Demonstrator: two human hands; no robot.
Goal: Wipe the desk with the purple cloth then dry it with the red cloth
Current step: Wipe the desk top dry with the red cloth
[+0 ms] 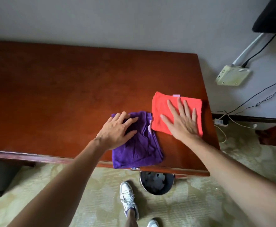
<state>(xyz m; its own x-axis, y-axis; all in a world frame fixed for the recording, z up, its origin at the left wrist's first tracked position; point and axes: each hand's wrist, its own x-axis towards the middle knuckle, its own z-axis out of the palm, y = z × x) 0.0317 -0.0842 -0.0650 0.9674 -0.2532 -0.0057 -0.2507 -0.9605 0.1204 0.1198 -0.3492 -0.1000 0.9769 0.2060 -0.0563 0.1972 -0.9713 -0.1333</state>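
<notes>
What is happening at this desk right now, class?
A person stands at a wooden desk with a cloth under each hand. The left hand rests on the purple cloth at the near edge, fingers slightly bent. The right hand lies flat, fingers spread, on the red cloth beside it. A waste bin sits below.

We take this for a hotel or guest room: we see a polished wooden desk [68, 89] against a plain wall, patterned carpet [93, 185], 1 small waste bin [156, 182] under the desk, and a wall-mounted router [233, 75] with trailing cables.
</notes>
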